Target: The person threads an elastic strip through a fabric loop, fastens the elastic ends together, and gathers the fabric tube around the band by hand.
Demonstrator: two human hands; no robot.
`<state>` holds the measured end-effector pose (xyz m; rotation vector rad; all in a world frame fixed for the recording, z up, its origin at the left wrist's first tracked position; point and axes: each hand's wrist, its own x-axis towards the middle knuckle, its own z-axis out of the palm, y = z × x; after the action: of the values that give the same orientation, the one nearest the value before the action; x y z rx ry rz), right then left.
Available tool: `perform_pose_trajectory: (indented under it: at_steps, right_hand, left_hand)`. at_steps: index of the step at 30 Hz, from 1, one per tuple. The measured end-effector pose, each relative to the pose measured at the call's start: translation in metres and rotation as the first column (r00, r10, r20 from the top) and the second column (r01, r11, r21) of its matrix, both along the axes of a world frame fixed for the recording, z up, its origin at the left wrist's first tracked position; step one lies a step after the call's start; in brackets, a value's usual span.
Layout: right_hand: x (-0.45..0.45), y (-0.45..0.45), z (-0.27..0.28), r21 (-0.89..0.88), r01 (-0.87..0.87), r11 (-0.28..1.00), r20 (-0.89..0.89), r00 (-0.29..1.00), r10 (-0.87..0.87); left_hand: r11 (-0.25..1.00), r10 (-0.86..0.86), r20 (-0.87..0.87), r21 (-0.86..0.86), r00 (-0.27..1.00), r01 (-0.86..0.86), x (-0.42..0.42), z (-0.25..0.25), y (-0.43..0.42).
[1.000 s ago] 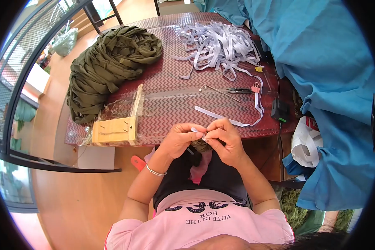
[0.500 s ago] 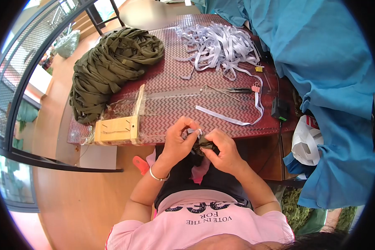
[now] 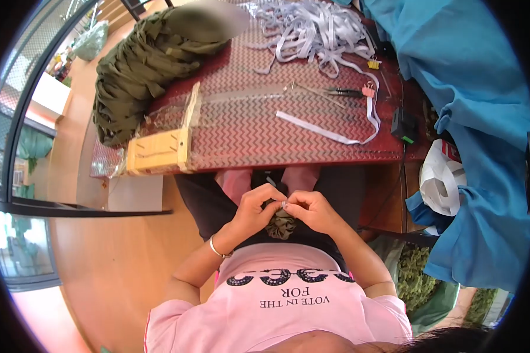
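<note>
Above my lap, my left hand [image 3: 258, 203] and my right hand [image 3: 310, 210] meet fingertip to fingertip. Both are closed in a pinch on a small bit of white elastic band [image 3: 283, 204]. From it hangs a gathered bunch of olive-green fabric [image 3: 281, 225], just below my fingers. The band's ends are partly hidden by my fingertips. Farther off, a long white elastic strip [image 3: 318, 127] lies curved across the table.
The red patterned table [image 3: 235, 138] bears a heap of olive fabric strips [image 3: 138, 70], a pile of white elastic [image 3: 321, 32], small black snips [image 3: 344, 92], a pink binder clip [image 3: 368, 89] and a wooden block [image 3: 158, 150]. Blue cloth [image 3: 483, 135] hangs at the right.
My hands have moved lower toward my body and closer together. The olive fabric, earlier bunched between my fingers, now hangs below them. The view has tilted, so the table sits higher.
</note>
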<state>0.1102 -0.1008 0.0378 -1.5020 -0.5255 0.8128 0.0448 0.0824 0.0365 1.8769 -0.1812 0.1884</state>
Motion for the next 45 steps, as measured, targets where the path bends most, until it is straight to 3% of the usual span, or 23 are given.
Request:
perform_pose_trajectory:
  at_steps: [3,8,11,12,13,14,16,17,20,23,26,27,30,31,34,35,36,38,40,42,43,44,45]
  right_hand:
    - [-0.010,-0.003,-0.022,0.081,-0.078,0.994,-0.191,0.977,0.092]
    - [-0.024,-0.007,-0.045,0.022,-0.134,0.991,-0.200,0.970,0.136]
    - [-0.032,-0.006,-0.054,-0.046,-0.123,0.991,-0.123,0.986,0.117]
    - [-0.032,-0.005,-0.052,-0.130,-0.120,0.984,0.167,0.976,0.141]
    - [-0.031,-0.004,-0.048,-0.202,-0.093,0.975,0.440,0.881,0.175]
    - [-0.031,-0.002,-0.044,-0.258,-0.045,0.965,0.673,0.708,0.213]
    - [-0.030,0.006,-0.033,-0.275,-0.032,0.961,0.766,0.597,0.239]
    - [-0.031,0.009,-0.029,-0.280,-0.018,0.960,0.806,0.539,0.246]
    - [-0.039,0.014,-0.019,-0.113,-0.076,0.991,0.364,0.925,0.112]
    - [-0.035,0.006,-0.038,-0.124,-0.193,0.973,0.447,0.865,0.228]
    - [-0.032,0.002,-0.052,-0.082,-0.138,0.987,0.217,0.964,0.152]
    - [-0.034,0.005,-0.052,0.057,-0.074,0.996,0.018,0.997,0.073]
    - [-0.028,0.008,-0.056,-0.070,-0.004,0.998,0.148,0.989,0.014]
    - [-0.026,0.013,-0.050,-0.051,0.069,0.996,0.272,0.961,-0.053]
    - [-0.011,0.016,-0.050,-0.117,0.238,0.964,0.400,0.900,-0.173]
    - [-0.003,0.017,-0.049,-0.095,0.349,0.932,0.378,0.879,-0.290]
    - [0.011,0.016,-0.054,-0.054,0.394,0.918,0.424,0.841,-0.336]
    - [0.021,0.021,-0.062,0.018,0.417,0.909,0.326,0.857,-0.400]
    - [0.020,0.034,-0.066,-0.039,0.332,0.943,0.392,0.873,-0.291]
    - [0.022,0.041,-0.084,-0.090,0.312,0.946,0.554,0.805,-0.213]
    - [0.023,0.042,-0.081,-0.150,0.319,0.936,0.589,0.789,-0.175]
    - [0.023,0.041,-0.074,-0.209,0.328,0.921,0.621,0.772,-0.134]
    - [0.021,0.034,-0.052,-0.373,0.237,0.897,0.491,0.871,-0.026]
  left_hand:
    - [0.999,0.011,-0.139,-0.035,0.990,-0.016,-0.020,-0.018,-0.002]
    - [0.986,-0.059,-0.361,-0.167,0.931,-0.002,-0.037,-0.031,-0.002]
    - [0.998,-0.050,-0.420,-0.057,0.906,0.029,-0.041,-0.011,-0.001]
    - [0.999,-0.047,-0.447,-0.023,0.893,0.041,-0.043,-0.004,0.000]
    - [0.999,-0.037,-0.416,-0.006,0.909,0.038,-0.047,-0.015,-0.001]
    - [0.999,-0.006,-0.351,0.028,0.936,0.017,-0.051,-0.024,-0.002]
    - [0.995,0.047,-0.212,0.100,0.976,-0.026,-0.056,-0.029,-0.004]
    - [0.997,0.055,-0.226,0.069,0.973,-0.040,-0.059,-0.029,-0.003]
    - [0.998,0.055,-0.258,-0.014,0.965,-0.060,-0.059,-0.021,0.002]
    - [0.996,0.061,-0.280,-0.052,0.958,-0.078,-0.059,-0.030,0.003]
    - [0.995,0.083,-0.310,-0.028,0.947,-0.096,-0.052,-0.031,0.002]
    - [0.994,0.095,-0.346,-0.011,0.933,-0.105,-0.049,-0.026,0.002]
    - [0.995,0.101,-0.331,0.051,0.938,-0.089,-0.041,-0.030,0.001]
    - [0.987,0.117,-0.230,0.134,0.966,-0.088,-0.038,-0.032,0.001]
    - [0.956,0.138,-0.007,0.263,0.990,-0.131,-0.031,-0.020,0.006]
    - [0.948,0.139,0.049,0.283,0.989,-0.147,-0.029,-0.014,0.009]
    - [0.948,0.157,0.014,0.279,0.987,-0.155,-0.028,-0.013,0.012]
    - [0.946,0.198,-0.052,0.272,0.979,-0.177,-0.024,-0.011,0.017]
    - [0.922,0.228,-0.064,0.334,0.972,-0.194,-0.008,-0.024,0.020]
    - [0.888,0.292,-0.104,0.400,0.951,-0.229,0.012,-0.054,0.024]
    - [0.844,0.307,-0.012,0.465,0.951,-0.267,0.022,-0.064,0.027]
    - [0.827,0.318,-0.030,0.498,0.948,-0.262,0.023,-0.071,0.027]
    - [0.809,0.331,-0.045,0.528,0.942,-0.259,0.023,-0.072,0.023]
